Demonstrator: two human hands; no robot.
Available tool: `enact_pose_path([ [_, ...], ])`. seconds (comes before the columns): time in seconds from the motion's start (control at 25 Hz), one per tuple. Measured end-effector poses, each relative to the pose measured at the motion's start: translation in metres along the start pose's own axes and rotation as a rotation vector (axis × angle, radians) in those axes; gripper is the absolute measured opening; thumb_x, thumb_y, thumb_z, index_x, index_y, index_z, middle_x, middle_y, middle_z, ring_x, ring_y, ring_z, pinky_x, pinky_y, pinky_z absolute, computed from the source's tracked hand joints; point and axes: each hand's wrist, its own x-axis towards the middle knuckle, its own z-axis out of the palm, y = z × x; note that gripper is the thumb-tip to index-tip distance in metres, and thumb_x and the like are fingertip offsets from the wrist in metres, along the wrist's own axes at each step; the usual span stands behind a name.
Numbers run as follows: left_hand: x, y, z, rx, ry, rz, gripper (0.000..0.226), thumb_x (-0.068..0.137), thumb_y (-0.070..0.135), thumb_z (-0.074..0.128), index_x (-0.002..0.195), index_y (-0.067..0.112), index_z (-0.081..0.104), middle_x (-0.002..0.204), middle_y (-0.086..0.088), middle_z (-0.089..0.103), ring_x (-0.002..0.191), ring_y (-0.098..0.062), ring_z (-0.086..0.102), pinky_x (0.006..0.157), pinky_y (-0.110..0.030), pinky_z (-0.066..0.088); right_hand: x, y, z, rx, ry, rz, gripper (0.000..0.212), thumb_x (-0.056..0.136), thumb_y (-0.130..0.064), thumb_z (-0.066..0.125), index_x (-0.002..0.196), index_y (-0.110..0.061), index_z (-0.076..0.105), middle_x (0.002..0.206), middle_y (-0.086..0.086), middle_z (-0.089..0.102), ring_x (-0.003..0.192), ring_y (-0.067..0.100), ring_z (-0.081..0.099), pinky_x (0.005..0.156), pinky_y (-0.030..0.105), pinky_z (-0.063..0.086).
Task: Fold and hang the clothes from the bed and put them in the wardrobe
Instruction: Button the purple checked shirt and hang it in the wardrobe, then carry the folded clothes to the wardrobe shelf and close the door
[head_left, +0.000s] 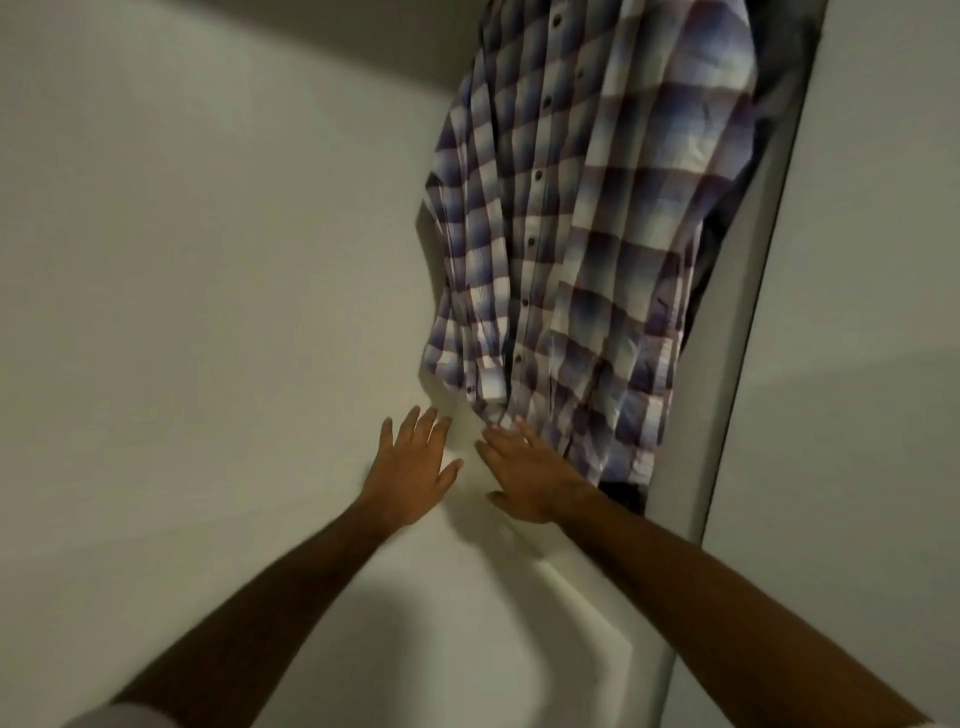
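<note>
Plaid shirt (587, 249) hung in wardrobe gap, just above hands. Left hand (410, 467) spread flat on wardrobe door (208, 260); right hand (524, 473) flat, fingertips at hem. Nothing grasped. Hanging step judged done; hem to be tucked in, door closed.

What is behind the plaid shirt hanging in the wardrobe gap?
Behind the plaid shirt, dark fabric shows at its upper right edge, and a dark patch below its hem. Whether these are garments, how many, and the hanger or rail cannot be seen; the shirt covers them.
</note>
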Motion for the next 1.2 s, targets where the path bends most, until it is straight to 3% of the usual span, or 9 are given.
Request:
enact_pose_path([
  [0.2, -0.106, 0.048, -0.039, 0.095, -0.066, 0.018, 0.080, 0.098, 0.062, 0.011, 0.157, 0.012, 0.031, 0.164, -0.014, 0.028, 0.153, -0.036, 0.022, 0.121, -0.062, 0.020, -0.092, -0.051, 0.023, 0.195, 0.108, 0.023, 0.080, 0.104, -0.049, 0.043, 0.162, -0.008, 0.007, 0.170, 0.014, 0.006, 0.158, 0.027, 0.002, 0.124, 0.047, -0.011],
  [0.32, -0.186, 0.088, -0.054, 0.121, -0.165, 0.007, 0.075, 0.103, 0.061, 0.019, 0.160, 0.013, 0.020, 0.168, -0.013, 0.015, 0.155, -0.036, 0.010, 0.124, -0.058, 0.010, -0.160, -0.084, 0.039, 0.311, 0.067, 0.018, 0.081, 0.104, -0.057, 0.036, 0.163, -0.011, 0.005, 0.170, 0.013, 0.005, 0.158, 0.029, 0.004, 0.126, 0.051, -0.007],
  [0.56, -0.328, 0.144, -0.064, 0.061, -0.257, -0.032, 0.079, 0.099, 0.062, 0.021, 0.151, 0.007, 0.042, 0.157, -0.021, 0.039, 0.146, -0.045, 0.033, 0.117, -0.062, 0.029, -0.294, -0.145, 0.068, 0.433, -0.044, 0.062, 0.084, 0.102, -0.063, 0.037, 0.164, -0.019, 0.002, 0.171, 0.009, 0.000, 0.157, 0.032, 0.001, 0.125, 0.054, -0.003],
  [0.64, -0.367, 0.161, -0.062, 0.058, -0.271, 0.030, 0.075, 0.099, 0.058, 0.027, 0.152, 0.006, 0.039, 0.159, -0.022, 0.036, 0.148, -0.044, 0.029, 0.118, -0.063, 0.026, -0.339, -0.161, 0.074, 0.439, -0.080, 0.091, 0.085, 0.101, -0.063, 0.037, 0.164, -0.017, 0.004, 0.171, 0.011, 0.004, 0.157, 0.031, 0.004, 0.125, 0.055, -0.002],
  [0.84, -0.454, 0.211, -0.048, -0.019, -0.378, 0.181, 0.072, 0.101, 0.056, 0.037, 0.155, 0.008, 0.033, 0.161, -0.021, 0.031, 0.150, -0.043, 0.024, 0.119, -0.064, 0.022, -0.466, -0.213, 0.102, 0.472, -0.207, 0.217, 0.088, 0.095, -0.070, 0.014, 0.163, -0.015, 0.006, 0.170, 0.012, 0.009, 0.157, 0.030, 0.009, 0.124, 0.055, -0.002],
  [1.04, -0.547, 0.284, -0.046, -0.132, -0.496, 0.415, 0.075, 0.100, 0.060, 0.024, 0.154, 0.010, 0.037, 0.160, -0.018, 0.034, 0.150, -0.040, 0.027, 0.120, -0.062, 0.021, -0.613, -0.290, 0.122, 0.518, -0.376, 0.452, 0.084, 0.102, -0.066, 0.029, 0.164, -0.016, 0.002, 0.171, 0.011, 0.003, 0.158, 0.030, 0.004, 0.125, 0.055, -0.004],
  [1.2, -0.617, 0.354, -0.055, -0.210, -0.566, 0.588, 0.074, 0.102, 0.060, 0.025, 0.159, 0.013, 0.025, 0.166, -0.015, 0.021, 0.154, -0.037, 0.014, 0.123, -0.061, 0.013, -0.730, -0.332, 0.118, 0.517, -0.513, 0.646, 0.085, 0.101, -0.067, 0.027, 0.164, -0.016, 0.000, 0.171, 0.011, 0.002, 0.158, 0.030, 0.003, 0.126, 0.056, -0.002],
])
